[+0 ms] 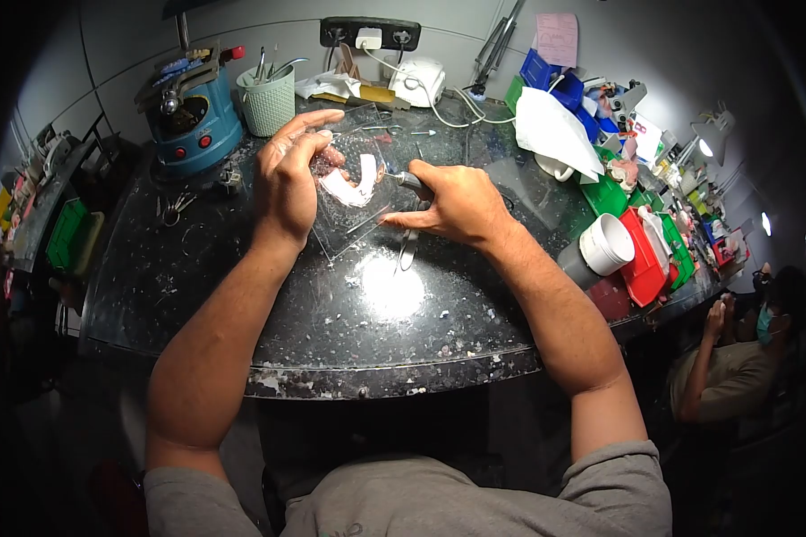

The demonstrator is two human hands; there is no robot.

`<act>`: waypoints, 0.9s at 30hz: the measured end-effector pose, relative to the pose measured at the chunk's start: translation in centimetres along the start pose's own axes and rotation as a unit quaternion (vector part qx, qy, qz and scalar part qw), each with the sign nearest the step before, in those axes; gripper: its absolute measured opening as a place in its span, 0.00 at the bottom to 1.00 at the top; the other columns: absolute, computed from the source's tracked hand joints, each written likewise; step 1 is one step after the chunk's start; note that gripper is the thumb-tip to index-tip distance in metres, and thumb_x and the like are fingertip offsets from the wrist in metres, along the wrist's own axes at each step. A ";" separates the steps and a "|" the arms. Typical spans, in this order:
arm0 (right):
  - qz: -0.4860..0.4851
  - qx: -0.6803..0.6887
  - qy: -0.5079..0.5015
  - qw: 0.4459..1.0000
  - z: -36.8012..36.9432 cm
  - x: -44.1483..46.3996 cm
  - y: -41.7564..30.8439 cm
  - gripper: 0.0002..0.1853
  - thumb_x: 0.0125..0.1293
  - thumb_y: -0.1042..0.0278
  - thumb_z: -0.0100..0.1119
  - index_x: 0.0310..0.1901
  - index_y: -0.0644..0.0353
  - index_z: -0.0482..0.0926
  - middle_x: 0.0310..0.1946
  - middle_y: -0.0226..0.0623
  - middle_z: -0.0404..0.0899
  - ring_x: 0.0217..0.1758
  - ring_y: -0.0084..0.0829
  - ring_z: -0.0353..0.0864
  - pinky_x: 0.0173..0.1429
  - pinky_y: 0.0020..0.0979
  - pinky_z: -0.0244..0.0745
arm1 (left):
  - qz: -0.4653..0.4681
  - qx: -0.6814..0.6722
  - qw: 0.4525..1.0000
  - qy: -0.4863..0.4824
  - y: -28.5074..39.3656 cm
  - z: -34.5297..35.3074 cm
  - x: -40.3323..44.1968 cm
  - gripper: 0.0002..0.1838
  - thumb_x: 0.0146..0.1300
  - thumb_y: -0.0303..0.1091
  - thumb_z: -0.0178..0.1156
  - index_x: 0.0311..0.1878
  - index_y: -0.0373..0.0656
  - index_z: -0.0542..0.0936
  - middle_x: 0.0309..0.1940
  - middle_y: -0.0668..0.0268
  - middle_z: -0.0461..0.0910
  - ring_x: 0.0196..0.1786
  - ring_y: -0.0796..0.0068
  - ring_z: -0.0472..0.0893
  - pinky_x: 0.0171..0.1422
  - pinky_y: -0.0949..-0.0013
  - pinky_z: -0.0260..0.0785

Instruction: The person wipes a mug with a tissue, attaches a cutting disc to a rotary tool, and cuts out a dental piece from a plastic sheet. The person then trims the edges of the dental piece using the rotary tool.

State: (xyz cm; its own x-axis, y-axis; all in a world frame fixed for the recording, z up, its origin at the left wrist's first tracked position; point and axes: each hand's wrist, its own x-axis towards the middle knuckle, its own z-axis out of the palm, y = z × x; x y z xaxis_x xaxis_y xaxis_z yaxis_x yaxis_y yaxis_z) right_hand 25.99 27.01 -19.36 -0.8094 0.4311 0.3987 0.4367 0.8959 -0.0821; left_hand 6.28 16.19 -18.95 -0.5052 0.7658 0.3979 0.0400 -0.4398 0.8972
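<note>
My left hand (294,170) is closed on the left side of a clear square plastic sheet (336,234), with its fingers behind and over the edge. In the middle of the sheet shows a white U-shaped piece (364,183), like a dental arch. My right hand (457,201) grips a tool with a dark grey handle (411,182), pointing at the right side of the sheet. Its tip is too small to make out. Just under the right hand, a narrow metal loop (407,252) shows; whether it belongs to the tool, I cannot tell.
A blue machine (193,134) and a pale green cup of tools (267,100) stand at the back left. Scissors (176,208) lie near the machine. On the right are a white tub (607,243), a red bin (644,259) and green bins. Another person (729,371) sits at far right.
</note>
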 end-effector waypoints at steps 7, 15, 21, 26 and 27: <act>-0.008 0.014 0.014 1.000 0.3 -0.1 0.0 0.31 0.55 0.33 0.72 0.38 0.57 0.76 0.21 0.40 0.80 0.29 0.46 0.85 0.33 0.42 0.78 | 0.014 -0.003 1.000 0.004 -0.2 -0.2 0.1 0.19 0.66 0.32 0.51 0.54 0.35 0.83 0.29 0.60 0.82 0.30 0.77 0.80 0.39 0.76 0.73; -0.008 0.018 0.009 1.000 0.5 -0.1 0.0 0.30 0.57 0.35 0.72 0.37 0.57 0.75 0.21 0.40 0.80 0.29 0.47 0.85 0.33 0.43 0.77 | 0.026 -0.003 1.000 0.015 -0.2 0.1 0.1 0.19 0.67 0.32 0.51 0.54 0.34 0.83 0.27 0.61 0.82 0.29 0.76 0.81 0.39 0.75 0.73; -0.009 0.019 0.007 1.000 0.5 -0.1 -0.1 0.30 0.58 0.35 0.71 0.37 0.58 0.75 0.21 0.41 0.80 0.28 0.48 0.85 0.33 0.43 0.77 | 0.016 -0.010 1.000 0.013 0.0 0.0 -0.1 0.19 0.67 0.32 0.51 0.55 0.34 0.83 0.27 0.61 0.82 0.29 0.76 0.81 0.40 0.75 0.73; -0.008 0.022 0.007 1.000 0.5 -0.1 -0.2 0.30 0.58 0.35 0.71 0.36 0.58 0.75 0.21 0.41 0.80 0.28 0.48 0.85 0.33 0.44 0.77 | 0.020 0.003 1.000 0.015 0.1 0.1 -0.1 0.19 0.67 0.33 0.50 0.55 0.34 0.83 0.27 0.61 0.81 0.30 0.76 0.81 0.40 0.75 0.73; -0.007 0.022 0.004 1.000 0.5 -0.1 -0.2 0.29 0.58 0.35 0.71 0.36 0.58 0.75 0.20 0.41 0.80 0.28 0.48 0.85 0.33 0.44 0.77 | 0.020 -0.001 1.000 0.015 0.0 0.0 -0.1 0.19 0.67 0.33 0.50 0.55 0.35 0.83 0.27 0.61 0.81 0.30 0.76 0.81 0.41 0.75 0.73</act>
State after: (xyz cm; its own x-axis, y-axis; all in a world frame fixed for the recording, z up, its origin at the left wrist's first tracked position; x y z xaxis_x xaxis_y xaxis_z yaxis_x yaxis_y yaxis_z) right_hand 25.74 26.86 -19.85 -0.8119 0.4179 0.4077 0.4079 0.9056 -0.1159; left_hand 6.37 16.12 -18.96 -0.5290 0.7334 0.4269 0.0589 -0.4701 0.8806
